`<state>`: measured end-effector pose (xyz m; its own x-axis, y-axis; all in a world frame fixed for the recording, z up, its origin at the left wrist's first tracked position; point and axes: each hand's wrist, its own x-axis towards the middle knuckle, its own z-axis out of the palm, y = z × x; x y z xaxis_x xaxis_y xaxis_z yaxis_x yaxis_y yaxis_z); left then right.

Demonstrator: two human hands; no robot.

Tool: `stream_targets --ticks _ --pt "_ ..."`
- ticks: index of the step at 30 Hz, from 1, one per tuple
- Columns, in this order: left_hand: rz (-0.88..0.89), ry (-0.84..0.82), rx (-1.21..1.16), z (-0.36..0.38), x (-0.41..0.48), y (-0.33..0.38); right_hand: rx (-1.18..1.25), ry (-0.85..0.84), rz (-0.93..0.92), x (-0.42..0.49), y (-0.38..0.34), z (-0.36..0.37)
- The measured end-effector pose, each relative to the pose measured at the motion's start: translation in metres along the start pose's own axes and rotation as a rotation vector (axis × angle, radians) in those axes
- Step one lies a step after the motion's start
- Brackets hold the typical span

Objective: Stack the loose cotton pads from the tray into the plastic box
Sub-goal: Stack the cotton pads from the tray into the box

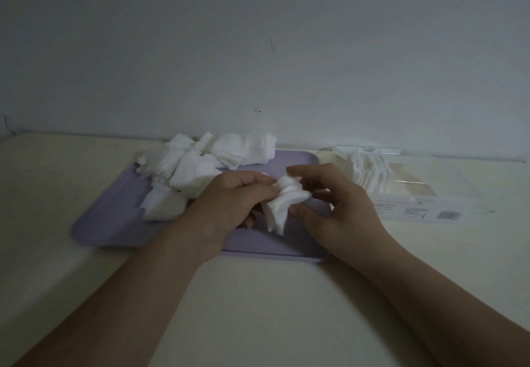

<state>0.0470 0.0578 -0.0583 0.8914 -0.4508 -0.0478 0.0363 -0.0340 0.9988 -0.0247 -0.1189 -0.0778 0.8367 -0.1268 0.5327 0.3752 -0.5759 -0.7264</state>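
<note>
A lilac tray [114, 223] lies on the table with heaps of loose white cotton pads [200, 160] along its far and left side. Over the tray's middle, my left hand [238, 197] pinches a small bunch of cotton pads [284, 203], which fans out downward. My right hand [335, 203] is at the bunch's right side, thumb and fingers curled around it and touching its edge. To the right of the tray stands the clear plastic box [415, 191], holding a row of stacked pads [370, 171] at its left end.
The cream table [258, 309] runs up to a plain grey wall [258, 51] just behind the tray and box. A barcode label [448, 215] sits on the box's front face. The box's open lid stands at its back edge.
</note>
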Motion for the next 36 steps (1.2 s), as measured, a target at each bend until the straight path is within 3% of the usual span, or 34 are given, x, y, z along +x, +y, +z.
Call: stream_targets --ticks 6,12,22,26,28,32,34,36 --pt "-0.052 0.026 -0.077 0.0 0.002 0.003 -0.082 0.026 -0.156 0.0 0.005 0.0" --pt "-0.052 0.028 -0.065 -0.002 0.004 0.0 -0.148 -0.029 -0.164 0.0 0.004 -0.001" --pt "-0.029 0.063 -0.062 0.001 0.006 -0.004 -0.01 0.036 0.003 -0.002 -0.002 0.001" --pt "0.138 0.214 0.078 -0.009 0.012 -0.005 -0.051 0.092 0.161 0.0 0.0 0.002" --pt "0.219 0.247 0.039 -0.017 0.014 0.0 -0.119 0.122 0.233 0.001 0.004 0.0" --pt "0.219 -0.072 -0.08 -0.017 0.003 0.011 -0.13 0.088 0.308 0.0 0.005 -0.001" --pt "0.2 -0.204 0.049 -0.012 -0.003 0.009 -0.056 0.065 0.3 0.0 0.005 -0.002" --pt "0.224 -0.19 0.226 -0.008 -0.003 0.002 0.046 0.041 0.311 0.0 0.004 -0.003"
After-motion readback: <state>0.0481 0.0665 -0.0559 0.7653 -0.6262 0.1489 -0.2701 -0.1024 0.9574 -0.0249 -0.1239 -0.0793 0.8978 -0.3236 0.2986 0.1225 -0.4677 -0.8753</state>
